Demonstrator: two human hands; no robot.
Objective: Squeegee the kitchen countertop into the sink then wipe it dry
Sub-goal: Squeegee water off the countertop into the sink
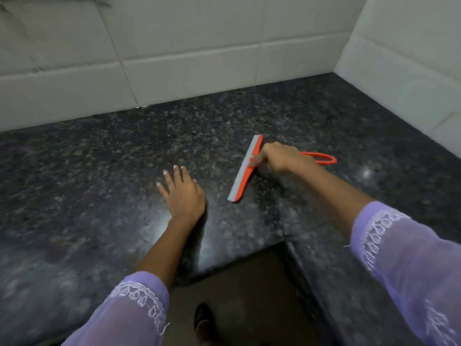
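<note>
1. Head view: a dark speckled polished granite countertop (104, 171) fills most of the picture and wraps round an inside corner, so that its front edge steps back near the lower middle; light glares off it near the left forearm and at the far right.
2. White rectangular wall tiles (174, 58) with thin grout lines rise behind the countertop and turn along the right side, meeting in the upper right corner.
3. Two arms in sheer lilac sleeves (409, 255) with white embroidered cuffs reach in from the lower edge, forearms bare.
4. A brown floor (239, 290) shows beneath the stepped edge, with the toe of a dark shoe (203, 318) on it.
5. An orange plastic squeegee with a grey rubber blade (245, 171) lies on the countertop right of centre, blade set diagonally from upper right to lower left, its looped orange handle sticking out to the right past the wrist.
6. The right hand (279, 158) grips the squeegee where handle meets blade, fingers curled round it, a fingertip on the blade's back.
7. The left hand (183, 193) rests flat on the countertop just left of the blade's lower end, apart from it, fingers straight and spread, holding nothing.
</note>
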